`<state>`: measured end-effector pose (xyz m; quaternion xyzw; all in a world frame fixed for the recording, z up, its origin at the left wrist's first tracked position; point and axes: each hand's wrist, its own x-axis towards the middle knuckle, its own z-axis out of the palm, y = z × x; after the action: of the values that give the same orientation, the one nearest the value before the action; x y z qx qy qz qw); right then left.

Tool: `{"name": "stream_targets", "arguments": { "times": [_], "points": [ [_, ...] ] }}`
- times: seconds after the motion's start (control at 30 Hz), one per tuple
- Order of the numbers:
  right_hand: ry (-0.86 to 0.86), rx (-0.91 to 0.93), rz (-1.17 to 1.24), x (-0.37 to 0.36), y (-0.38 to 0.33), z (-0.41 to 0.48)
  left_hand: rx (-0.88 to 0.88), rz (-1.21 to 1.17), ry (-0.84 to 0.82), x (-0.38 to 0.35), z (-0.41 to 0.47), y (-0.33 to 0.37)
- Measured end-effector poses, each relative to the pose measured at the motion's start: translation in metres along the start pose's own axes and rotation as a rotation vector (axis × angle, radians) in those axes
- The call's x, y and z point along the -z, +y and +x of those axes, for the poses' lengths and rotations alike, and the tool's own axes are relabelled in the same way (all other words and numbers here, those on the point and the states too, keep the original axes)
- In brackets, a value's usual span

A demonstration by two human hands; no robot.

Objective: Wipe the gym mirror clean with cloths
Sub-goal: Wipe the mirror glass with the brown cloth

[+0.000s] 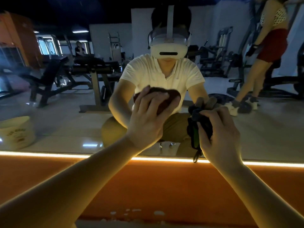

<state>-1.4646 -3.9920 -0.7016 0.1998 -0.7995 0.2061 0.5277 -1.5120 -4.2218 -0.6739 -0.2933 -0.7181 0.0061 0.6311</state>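
Left hand: the left hand (148, 119), centre of the frame, lies with fingers spread and nearly straight over a brown cloth (172, 96), pressing it flat to the mirror (65, 120).
Brown cloth: under the fingers and thumb, its edges showing past the fingertips toward the upper right.
Right hand: the right hand (220, 134), right of centre, is clenched around a bunched dark cloth (197, 127) with a green patch; a loop hangs below the fist.
Dark cloth: in the fist, close to the glass; contact cannot be told.
Surface: a glowing light strip (49, 155) runs along the mirror's lower edge, above an orange ledge (148, 186).
Room: the reflection shows a dim gym with weight benches (54, 76), a pale bucket (16, 132) at left, and a standing person (271, 46) at upper right.
Hard to see: the brown cloth blends with its own reflection; both forearms are cut off at the bottom edge.
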Motion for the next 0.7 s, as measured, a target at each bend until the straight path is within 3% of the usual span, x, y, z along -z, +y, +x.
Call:
{"name": "stream_targets", "arguments": {
  "times": [0.17, 0.23, 0.27, 0.3, 0.33, 0.37, 0.43, 0.47, 0.6, 0.7],
  "points": [
    [0.021, -0.076, -0.012, 0.002, 0.003, -0.008, -0.449, 0.027, -0.431, 0.011, -0.089, 0.038],
    [-0.044, -0.086, -0.031, 0.006, 0.002, -0.011, -0.728, 0.017, -0.470, -0.011, -0.096, 0.024],
    [-0.080, -0.075, -0.051, 0.009, 0.002, -0.009, -0.813, -0.225, -0.377, -0.021, -0.090, 0.015],
    [-0.107, -0.058, -0.073, 0.016, 0.002, -0.006, -0.683, -0.589, -0.265, -0.031, -0.084, 0.002],
    [-0.116, -0.043, -0.088, 0.022, 0.002, -0.001, -0.579, -0.885, -0.293, -0.036, -0.074, -0.011],
    [-0.105, -0.033, -0.096, 0.028, 0.002, 0.004, -0.581, -0.861, -0.313, -0.037, -0.052, -0.016],
    [-0.051, -0.042, -0.108, 0.040, 0.004, 0.013, -0.557, -0.241, -0.270, -0.028, -0.007, -0.015],
    [-0.027, -0.055, -0.118, 0.044, 0.006, 0.015, -0.389, -0.094, -0.297, -0.012, 0.011, -0.003],
    [0.051, -0.181, -0.102, 0.056, 0.036, -0.009, -0.175, -0.054, -0.137, -0.010, 0.058, 0.030],
    [-0.009, -0.211, -0.092, 0.067, 0.062, -0.025, -0.199, -0.028, -0.252, -0.018, 0.032, 0.050]
  ]
}}
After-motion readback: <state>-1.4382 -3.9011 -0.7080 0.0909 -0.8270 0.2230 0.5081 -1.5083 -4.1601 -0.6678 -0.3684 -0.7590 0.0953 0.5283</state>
